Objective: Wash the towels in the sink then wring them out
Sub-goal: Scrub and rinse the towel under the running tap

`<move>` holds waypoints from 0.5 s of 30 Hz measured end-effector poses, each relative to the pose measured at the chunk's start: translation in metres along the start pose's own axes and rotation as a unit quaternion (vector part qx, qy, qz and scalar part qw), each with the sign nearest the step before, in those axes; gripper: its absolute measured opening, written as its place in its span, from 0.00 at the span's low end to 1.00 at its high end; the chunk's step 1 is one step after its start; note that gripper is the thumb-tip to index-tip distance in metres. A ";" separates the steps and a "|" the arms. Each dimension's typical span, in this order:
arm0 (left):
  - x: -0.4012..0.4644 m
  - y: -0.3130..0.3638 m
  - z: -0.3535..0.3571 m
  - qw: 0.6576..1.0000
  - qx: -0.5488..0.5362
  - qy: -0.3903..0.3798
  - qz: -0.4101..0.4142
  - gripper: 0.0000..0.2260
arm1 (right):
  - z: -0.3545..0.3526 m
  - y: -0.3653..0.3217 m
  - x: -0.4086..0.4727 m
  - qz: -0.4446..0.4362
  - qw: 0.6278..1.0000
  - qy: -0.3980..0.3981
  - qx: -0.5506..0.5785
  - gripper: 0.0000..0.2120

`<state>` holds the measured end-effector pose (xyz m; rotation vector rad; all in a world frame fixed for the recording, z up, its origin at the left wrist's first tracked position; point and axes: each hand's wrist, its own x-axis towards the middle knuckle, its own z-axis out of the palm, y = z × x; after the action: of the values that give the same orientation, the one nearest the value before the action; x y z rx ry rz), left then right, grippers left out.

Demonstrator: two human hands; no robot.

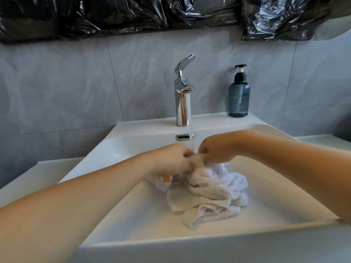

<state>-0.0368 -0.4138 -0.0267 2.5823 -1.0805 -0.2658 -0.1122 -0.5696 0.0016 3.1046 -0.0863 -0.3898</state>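
Grey marbled wall tiles (76, 88) fill the background, with crinkled black plastic sheeting (117, 14) hung above them, and everything here sits around the white rectangular ceramic sink (121, 211). At its back rim stands the chrome single-lever tap (182, 99), running a thin stream of water (191, 137) into the basin; to the tap's right, on the same rim, a smoky blue pump bottle (239, 95).

Down in the basin, in front of the tap, lies the bunched white cotton towel (207, 194), soaked and heaped on the sink floor, one edge lifted under the stream. It looks soft, floppy and heavy with water, so a pinch alone may slip; gathering a thick fold should serve better for wringing.

The left hand (171, 160) and right hand (218, 149) meet under the stream, fingers curled tight, each pinching that raised towel edge.
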 end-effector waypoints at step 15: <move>-0.003 0.006 -0.003 0.999 0.036 -0.010 0.022 0.05 | 0.005 0.018 0.008 0.028 0.996 0.088 -0.007 0.08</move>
<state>-0.0422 -0.4145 -0.0216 2.6201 -1.1740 -0.2458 -0.1067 -0.5884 -0.0054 3.0986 -0.1665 -0.1143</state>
